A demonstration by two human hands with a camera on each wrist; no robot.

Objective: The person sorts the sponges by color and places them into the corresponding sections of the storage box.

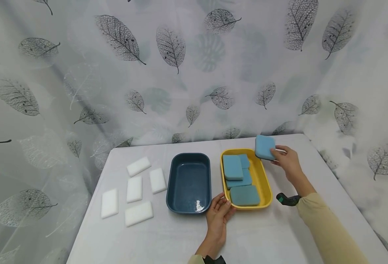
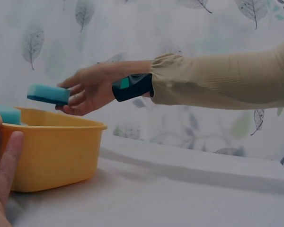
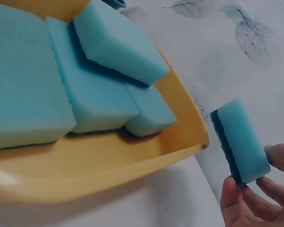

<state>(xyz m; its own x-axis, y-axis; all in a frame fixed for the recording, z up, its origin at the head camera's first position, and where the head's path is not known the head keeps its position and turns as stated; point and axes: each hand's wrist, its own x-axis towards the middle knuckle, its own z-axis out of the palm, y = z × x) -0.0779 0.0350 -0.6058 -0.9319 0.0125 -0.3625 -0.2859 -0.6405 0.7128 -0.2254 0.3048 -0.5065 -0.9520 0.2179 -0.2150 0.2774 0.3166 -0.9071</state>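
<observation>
Between its thumb and fingers my right hand [image 1: 287,161] pinches a blue sponge [image 1: 264,147] with a dark scouring side, held above the far right corner of a yellow basin [image 1: 267,196]. Several more blue sponges [image 3: 99,90] lie in that basin, some stacked on others. My left hand [image 1: 217,220] rests against the basin's near left side, its fingers at the rim. In the left wrist view the held sponge [image 2: 48,94] hovers just over the rim, apart from it. A dark blue basin [image 1: 188,211] stands immediately left of the yellow one.
Several white sponge blocks [image 1: 139,213] lie scattered on the white tablecloth [image 1: 167,242] to the left of the dark blue basin. A curtain with a leaf print [image 1: 194,73] hangs behind the table and along both sides.
</observation>
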